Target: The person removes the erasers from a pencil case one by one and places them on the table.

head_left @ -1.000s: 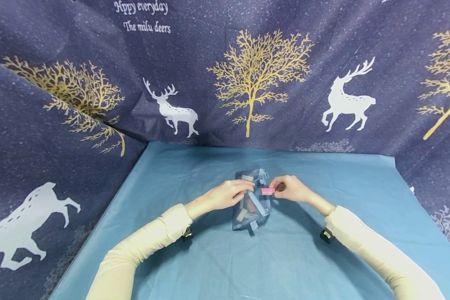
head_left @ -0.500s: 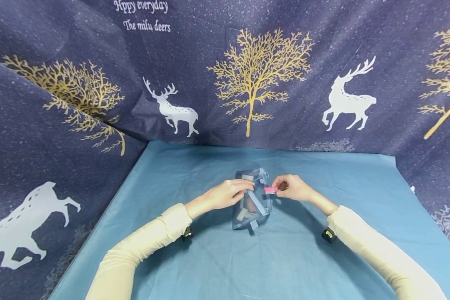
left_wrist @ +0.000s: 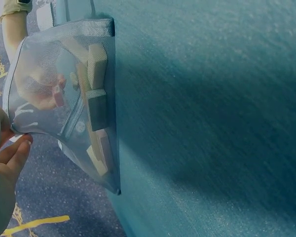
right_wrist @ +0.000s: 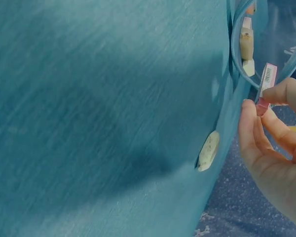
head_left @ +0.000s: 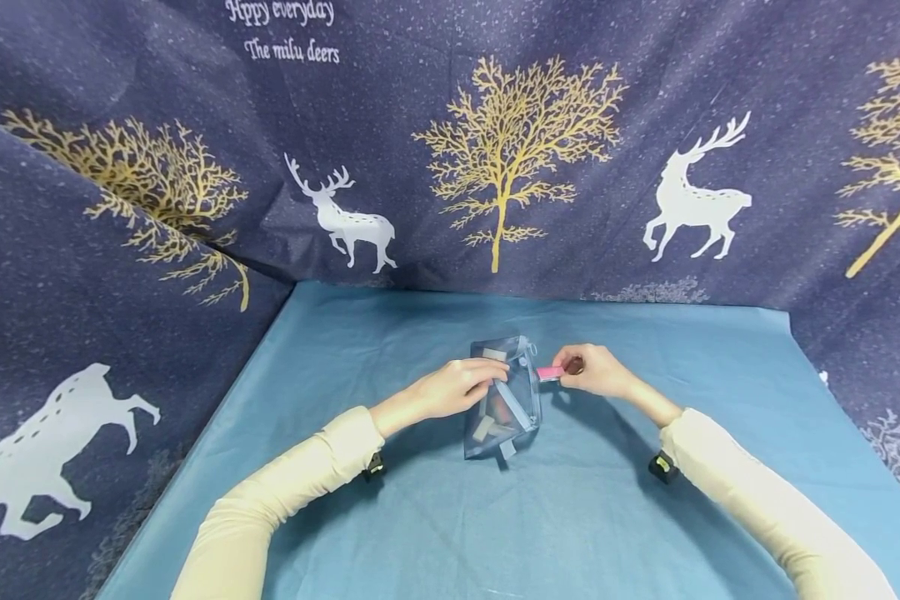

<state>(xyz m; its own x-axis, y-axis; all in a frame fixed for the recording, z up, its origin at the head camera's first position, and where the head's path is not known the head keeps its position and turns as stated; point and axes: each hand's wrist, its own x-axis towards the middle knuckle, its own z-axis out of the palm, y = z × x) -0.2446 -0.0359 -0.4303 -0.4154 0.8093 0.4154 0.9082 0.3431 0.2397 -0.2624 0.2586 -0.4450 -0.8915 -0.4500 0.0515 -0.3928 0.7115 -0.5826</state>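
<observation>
A see-through blue mesh zip pouch [head_left: 499, 408] lies on the cloth in the middle of the head view, its mouth toward the right. My left hand [head_left: 468, 386] pinches the edge of its mouth; in the left wrist view the fingertips [left_wrist: 22, 143] meet at the rim. Inside the pouch show several small blocks [left_wrist: 97, 109], white, grey and pale pink. Just right of the mouth, my right hand [head_left: 594, 370] pinches a small pink-and-white eraser [right_wrist: 268, 81] between thumb and fingertips. A barcode shows on its white side.
A pale, worn block [right_wrist: 208, 151] lies on the blue cloth [head_left: 615, 500] close to the right hand in the right wrist view. Behind the table hangs a dark blue curtain [head_left: 585, 208] printed with deer and trees.
My right hand has drawn a little to the right with the pink-and-white eraser, away from the pouch's mouth. The left hand and the pouch have stayed in place.
</observation>
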